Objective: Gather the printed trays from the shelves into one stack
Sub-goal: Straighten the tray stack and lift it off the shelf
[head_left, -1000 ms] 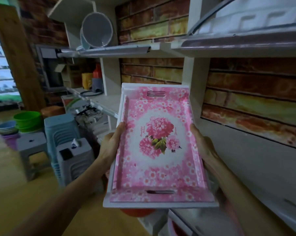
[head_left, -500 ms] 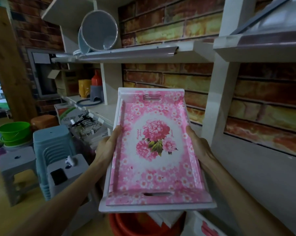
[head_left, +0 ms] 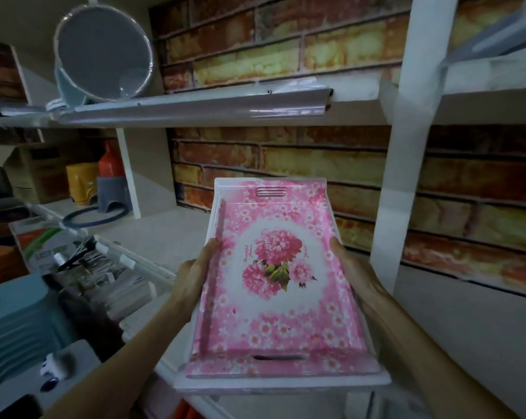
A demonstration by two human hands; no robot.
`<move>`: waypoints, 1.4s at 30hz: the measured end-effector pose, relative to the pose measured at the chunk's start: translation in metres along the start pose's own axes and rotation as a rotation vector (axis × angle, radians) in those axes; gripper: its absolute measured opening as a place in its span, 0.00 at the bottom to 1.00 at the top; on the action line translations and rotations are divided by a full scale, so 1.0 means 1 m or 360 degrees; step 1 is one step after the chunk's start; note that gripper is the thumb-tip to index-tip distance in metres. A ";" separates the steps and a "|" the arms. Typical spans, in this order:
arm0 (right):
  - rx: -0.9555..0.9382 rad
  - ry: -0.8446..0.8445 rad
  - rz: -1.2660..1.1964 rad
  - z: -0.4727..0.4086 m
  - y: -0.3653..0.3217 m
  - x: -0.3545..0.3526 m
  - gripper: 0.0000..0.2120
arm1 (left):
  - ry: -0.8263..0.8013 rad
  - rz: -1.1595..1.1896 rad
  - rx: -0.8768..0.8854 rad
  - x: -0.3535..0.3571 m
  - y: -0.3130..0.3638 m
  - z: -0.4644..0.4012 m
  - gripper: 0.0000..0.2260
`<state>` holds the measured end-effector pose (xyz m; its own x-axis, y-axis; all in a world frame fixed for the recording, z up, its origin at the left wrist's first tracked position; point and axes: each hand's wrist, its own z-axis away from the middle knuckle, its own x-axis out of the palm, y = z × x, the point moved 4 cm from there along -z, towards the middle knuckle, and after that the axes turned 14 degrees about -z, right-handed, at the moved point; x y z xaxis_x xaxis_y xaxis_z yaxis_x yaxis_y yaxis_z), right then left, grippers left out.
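Stools [head_left: 20, 325] of blue-grey plastic stand stacked at the far left, low in the view, with a cardboard box [head_left: 36, 173] further back on the lower shelf [head_left: 165, 234]. Beside that box sit a yellow container [head_left: 80, 184], a red one [head_left: 110, 161] and a small grey step stool [head_left: 112, 193], and a dark blue ring [head_left: 94, 217] lies flat on the shelf just in front of them. Above, on the upper shelf [head_left: 195, 107], a round grey basin [head_left: 103, 52] wrapped in clear film leans on its edge. A brick-patterned wall [head_left: 285, 161] runs behind both shelves.

The left hand [head_left: 192, 279] grips the left long edge of the pink floral tray [head_left: 276, 276], thumb lying along the rim and fingers tucked beneath. The tray has a bouquet of pink flowers printed in the middle and a slotted handle at each short end. It is tilted up away from the person and held in the air in front of the lower shelf. A slightly larger white-edged tray [head_left: 282, 385] sits nested directly under it, its border showing along the near and left sides. The right hand [head_left: 355, 276] clasps the right long edge, thumb on top. A white shelf upright [head_left: 403, 146] stands just right of the trays.
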<state>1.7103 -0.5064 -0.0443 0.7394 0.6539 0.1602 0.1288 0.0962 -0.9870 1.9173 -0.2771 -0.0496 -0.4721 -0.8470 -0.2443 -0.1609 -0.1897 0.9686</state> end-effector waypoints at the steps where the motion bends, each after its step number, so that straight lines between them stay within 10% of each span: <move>1: -0.0016 0.0017 0.0001 -0.006 0.001 -0.002 0.21 | -0.0037 0.0009 -0.0002 0.005 -0.001 -0.013 0.27; 21: 0.0086 0.0793 -0.0180 -0.089 0.058 -0.016 0.28 | -0.0920 -0.0076 0.0009 0.108 -0.031 -0.223 0.26; 42: 0.0283 0.0965 -0.0141 -0.105 0.089 -0.030 0.38 | -0.0959 -0.0173 -0.0138 0.127 -0.060 -0.242 0.29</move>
<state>1.7685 -0.5960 -0.1354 0.9804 0.1016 0.1691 0.1338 0.2875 -0.9484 2.0769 -0.4931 -0.1272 -0.8675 -0.3961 -0.3008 -0.1764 -0.3204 0.9307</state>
